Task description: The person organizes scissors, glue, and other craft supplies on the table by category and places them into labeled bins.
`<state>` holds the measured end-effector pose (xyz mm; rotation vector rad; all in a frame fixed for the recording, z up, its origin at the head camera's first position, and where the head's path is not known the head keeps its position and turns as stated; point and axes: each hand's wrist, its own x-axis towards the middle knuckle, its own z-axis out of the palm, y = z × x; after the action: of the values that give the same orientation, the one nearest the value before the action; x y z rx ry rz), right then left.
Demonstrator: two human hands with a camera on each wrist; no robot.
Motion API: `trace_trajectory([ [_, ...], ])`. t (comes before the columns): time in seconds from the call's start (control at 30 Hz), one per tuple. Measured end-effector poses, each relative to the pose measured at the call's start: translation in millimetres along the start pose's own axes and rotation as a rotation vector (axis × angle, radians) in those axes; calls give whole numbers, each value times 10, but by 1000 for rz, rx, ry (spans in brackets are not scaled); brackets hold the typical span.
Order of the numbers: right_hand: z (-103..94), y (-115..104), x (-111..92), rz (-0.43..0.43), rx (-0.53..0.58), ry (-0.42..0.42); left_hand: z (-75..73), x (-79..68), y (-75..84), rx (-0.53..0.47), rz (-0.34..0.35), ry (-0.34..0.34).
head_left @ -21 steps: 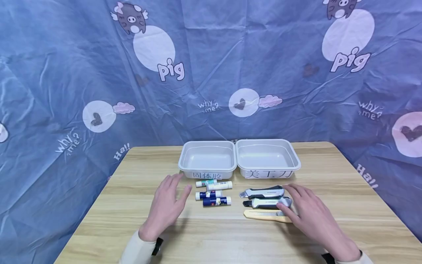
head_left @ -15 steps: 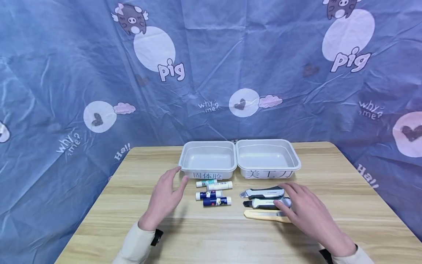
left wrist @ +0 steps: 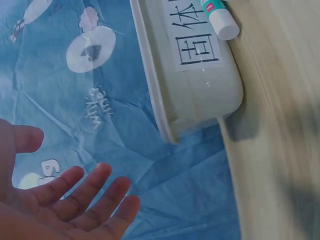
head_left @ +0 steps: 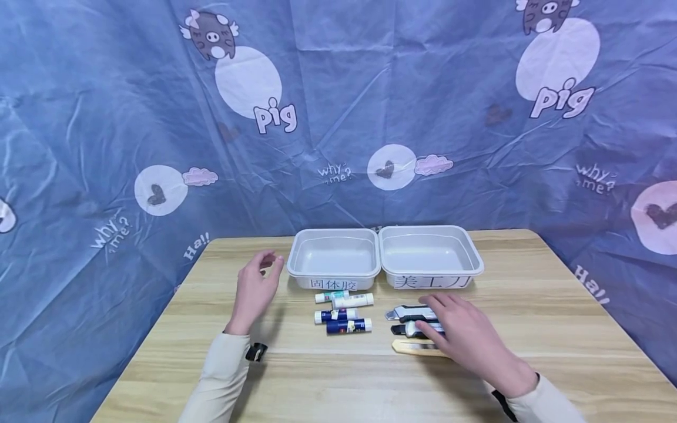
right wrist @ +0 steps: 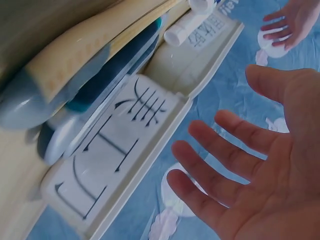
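Note:
My left hand (head_left: 256, 292) is raised beside the left corner of a white tray (head_left: 334, 274), its fingers loosely bent and holding nothing. My right hand (head_left: 471, 335) hovers over three utility knives, hiding their right ends, with its fingers spread and nothing in them. Two of them, a grey-and-black utility knife (head_left: 414, 312) and another utility knife (head_left: 416, 330), lie above a yellow utility knife (head_left: 418, 347). In the right wrist view the yellow knife (right wrist: 75, 55) is apart from the fingers. Several glue sticks, among them a dark blue glue stick (head_left: 348, 326) and a white glue stick (head_left: 352, 300), lie between the hands.
A second white tray (head_left: 431, 273) stands against the first at the table's back. Each has a label with Chinese characters on its front. Behind the wooden table (head_left: 328, 382) hangs a blue patterned cloth (head_left: 338, 117).
My left hand has moved forward and slightly left, away from the glue sticks, to beside the left tray. My right hand has shifted left over the utility knives, which lie where they were.

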<state>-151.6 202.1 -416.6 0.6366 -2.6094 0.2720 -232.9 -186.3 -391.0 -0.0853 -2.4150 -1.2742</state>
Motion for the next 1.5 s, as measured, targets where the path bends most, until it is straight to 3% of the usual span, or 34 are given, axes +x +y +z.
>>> trace_trajectory([
  [0.33,195,-184,209,-107,-22,4,260,228,-222,-98,-84,69],
  [0.5,302,-279,321,-140,-9,-22,347,299,-333,-99,-119,89],
  [0.8,439,-424,496,-196,30,-48,477,282,-408,-79,-157,7],
  [1.03,521,-494,591,-197,58,-98,524,266,-436,-73,-184,-20],
  [1.5,621,-547,665,-196,64,-183,594,243,-527,-345,-406,-157],
])
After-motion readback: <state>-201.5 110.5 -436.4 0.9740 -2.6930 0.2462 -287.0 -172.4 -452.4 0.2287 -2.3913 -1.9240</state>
